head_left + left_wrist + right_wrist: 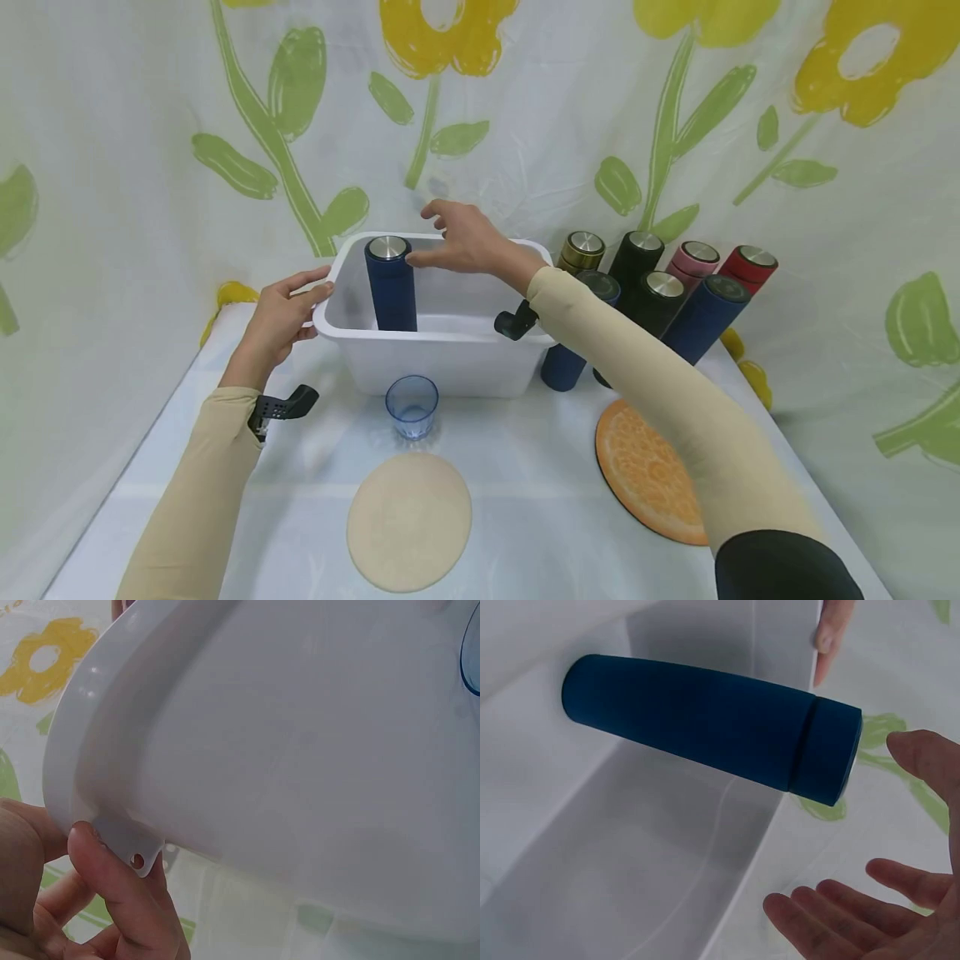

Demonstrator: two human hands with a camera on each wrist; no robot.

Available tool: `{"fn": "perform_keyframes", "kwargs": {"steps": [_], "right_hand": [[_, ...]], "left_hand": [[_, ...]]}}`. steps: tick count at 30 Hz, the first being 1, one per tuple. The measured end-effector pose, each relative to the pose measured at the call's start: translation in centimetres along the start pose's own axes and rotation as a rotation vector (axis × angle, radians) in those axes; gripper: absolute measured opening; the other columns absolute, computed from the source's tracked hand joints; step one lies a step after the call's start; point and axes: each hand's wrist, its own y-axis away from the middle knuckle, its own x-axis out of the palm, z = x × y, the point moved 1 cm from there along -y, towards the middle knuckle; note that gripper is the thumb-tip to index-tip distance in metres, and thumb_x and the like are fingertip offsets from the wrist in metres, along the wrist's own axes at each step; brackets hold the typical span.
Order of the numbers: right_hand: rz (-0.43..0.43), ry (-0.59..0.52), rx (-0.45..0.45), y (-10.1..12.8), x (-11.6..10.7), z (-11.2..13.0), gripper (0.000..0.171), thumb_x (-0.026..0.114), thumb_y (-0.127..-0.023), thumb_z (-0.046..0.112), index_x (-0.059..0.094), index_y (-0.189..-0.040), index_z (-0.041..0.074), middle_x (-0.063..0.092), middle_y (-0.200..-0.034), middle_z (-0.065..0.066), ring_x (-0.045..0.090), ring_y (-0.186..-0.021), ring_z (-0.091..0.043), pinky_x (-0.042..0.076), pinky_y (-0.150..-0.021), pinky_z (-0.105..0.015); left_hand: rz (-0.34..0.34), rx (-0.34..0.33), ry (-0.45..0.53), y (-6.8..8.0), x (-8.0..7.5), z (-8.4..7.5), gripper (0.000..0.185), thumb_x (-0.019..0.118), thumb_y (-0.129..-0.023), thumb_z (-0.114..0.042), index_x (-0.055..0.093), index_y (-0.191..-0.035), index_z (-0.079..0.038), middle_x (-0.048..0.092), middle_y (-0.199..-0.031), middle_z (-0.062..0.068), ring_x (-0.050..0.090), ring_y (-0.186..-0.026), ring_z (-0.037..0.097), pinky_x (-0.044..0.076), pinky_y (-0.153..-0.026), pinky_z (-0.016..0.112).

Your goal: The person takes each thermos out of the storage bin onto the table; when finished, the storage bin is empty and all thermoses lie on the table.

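A white plastic tub (435, 362) stands toward the back of the table. Inside its left part a dark blue thermos (393, 292) stands upright, its silver-topped lid above the rim. My left hand (279, 321) pinches the tub's left rim; the left wrist view has the thumb and fingers (124, 885) at a small holed tab. Over the tub my right hand (468, 242) is spread with nothing in it, just right of the thermos lid. In the right wrist view a gap shows between the thermos (697, 724) and the fingers (840, 911).
Several thermoses, including a gold one (583, 250), a pink one (693, 260), a red one (750, 265) and a blue one (705, 321), crowd the tub's right side. In front are a blue glass (412, 408), a beige round mat (409, 523) and an orange-patterned round mat (652, 479).
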Motion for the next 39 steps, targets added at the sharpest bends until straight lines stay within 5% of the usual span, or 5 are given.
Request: {"fn": "perform_keyframes", "kwargs": {"steps": [23,39], "right_hand": [[0.096,0.11,-0.017,-3.6,3.7,2.8,0.087,0.079,-0.083,0.045,0.039,-0.149,0.003,0.058,-0.131,-0.007,0.055,-0.113,-0.018,0.045,-0.094,-0.029],[0.113,0.063,-0.092,-4.1,5.0,2.1,0.064,0.085,-0.081,0.027,0.054,-0.133,0.005,0.06,-0.117,-0.004,0.055,-0.103,-0.016,0.045,-0.085,-0.023]], "left_hand": [[-0.007,-0.011,-0.017,-0.3,0.2,0.2,0.061,0.059,-0.1,-0.044,0.044,-0.153,-0.019,0.05,-0.14,0.016,0.061,-0.08,0.01,0.053,-0.063,0.021],[-0.032,0.0,-0.03,0.0,0.6,-0.1,0.059,0.06,-0.1,-0.042,0.046,-0.152,-0.017,0.053,-0.136,0.017,0.06,-0.079,0.011,0.052,-0.061,0.022]]}}
